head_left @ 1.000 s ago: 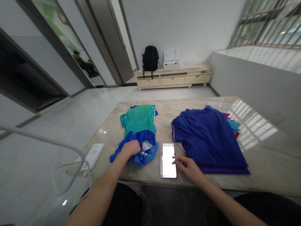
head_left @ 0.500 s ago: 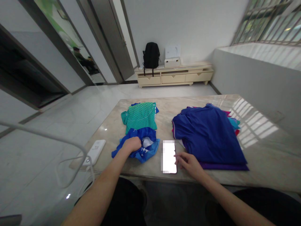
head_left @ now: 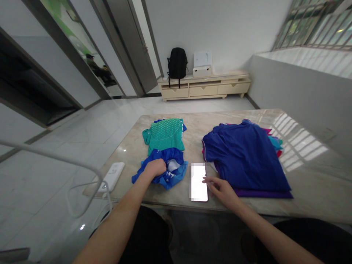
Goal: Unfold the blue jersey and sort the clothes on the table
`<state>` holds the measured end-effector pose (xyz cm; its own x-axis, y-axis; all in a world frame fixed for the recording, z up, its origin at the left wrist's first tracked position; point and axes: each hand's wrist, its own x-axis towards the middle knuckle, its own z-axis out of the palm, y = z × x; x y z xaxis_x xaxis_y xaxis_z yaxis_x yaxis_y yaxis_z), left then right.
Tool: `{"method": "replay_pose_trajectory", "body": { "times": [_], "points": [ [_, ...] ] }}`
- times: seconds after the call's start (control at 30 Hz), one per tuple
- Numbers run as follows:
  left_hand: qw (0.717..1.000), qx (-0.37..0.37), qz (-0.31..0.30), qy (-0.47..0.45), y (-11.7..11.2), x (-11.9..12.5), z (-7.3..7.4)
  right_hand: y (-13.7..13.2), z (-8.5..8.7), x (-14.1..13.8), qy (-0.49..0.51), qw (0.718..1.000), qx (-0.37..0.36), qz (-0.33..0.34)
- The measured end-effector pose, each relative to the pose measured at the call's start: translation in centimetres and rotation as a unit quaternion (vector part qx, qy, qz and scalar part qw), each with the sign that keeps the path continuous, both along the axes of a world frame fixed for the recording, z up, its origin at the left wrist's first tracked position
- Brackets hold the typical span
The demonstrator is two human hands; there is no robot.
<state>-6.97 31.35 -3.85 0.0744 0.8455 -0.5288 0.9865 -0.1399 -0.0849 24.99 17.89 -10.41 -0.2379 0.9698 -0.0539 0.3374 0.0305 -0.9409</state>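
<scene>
Blue cloth point(head_left: 177, 178) lies crumpled near my edge of the table point(head_left: 194, 134), and on my feed the left hand point(head_left: 156, 168) rests on it, curled into a fist; I cannot tell whether fabric is pinched inside. My right hand point(head_left: 220, 189) is loosely open, fingertips at the phone point(head_left: 198, 185). Beyond the cloth sits a green shirt point(head_left: 166, 135); to the right, a navy shirt point(head_left: 250, 157).

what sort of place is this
Probably a home's living room: it has a long, low cream cabinet with drawers, a glossy beige marble-look table and a wide window with grey bars.
</scene>
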Motion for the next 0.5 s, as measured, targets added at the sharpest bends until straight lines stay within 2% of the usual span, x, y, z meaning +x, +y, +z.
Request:
{"method": "replay_pose_trajectory", "body": {
  "times": [0.27, 0.5],
  "points": [
    [1.0, -0.004, -0.002, 0.007, -0.14, 0.25, 0.48, -0.19, 0.22, -0.02, 0.021, 0.999, -0.027, 0.023],
    [1.0, -0.006, -0.003, 0.008, 0.03, 0.15, 0.27, -0.1, -0.05, -0.12, 0.023, 0.999, -0.033, 0.012]
  ]
}}
